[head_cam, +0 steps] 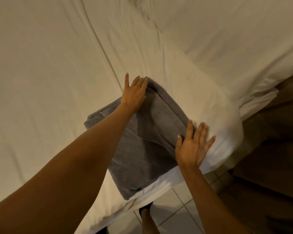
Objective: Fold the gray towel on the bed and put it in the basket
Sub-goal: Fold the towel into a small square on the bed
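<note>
A gray towel [142, 149] lies folded over on itself near the corner of a white-sheeted bed [49, 65]. One corner of it hangs slightly over the bed's near edge. My left hand [134, 93] rests flat on the towel's far corner, fingers spread. At the towel's right edge my right hand [193, 144] presses down flat, partly on the towel and partly on the sheet. Neither hand grips the cloth. No basket is in view.
The rumpled white sheet covers the whole bed, with folds at the top and right. A tiled floor [181, 210] shows below the bed corner. Dark wooden furniture [269, 157] stands to the right. My foot [147, 217] is at the bed's edge.
</note>
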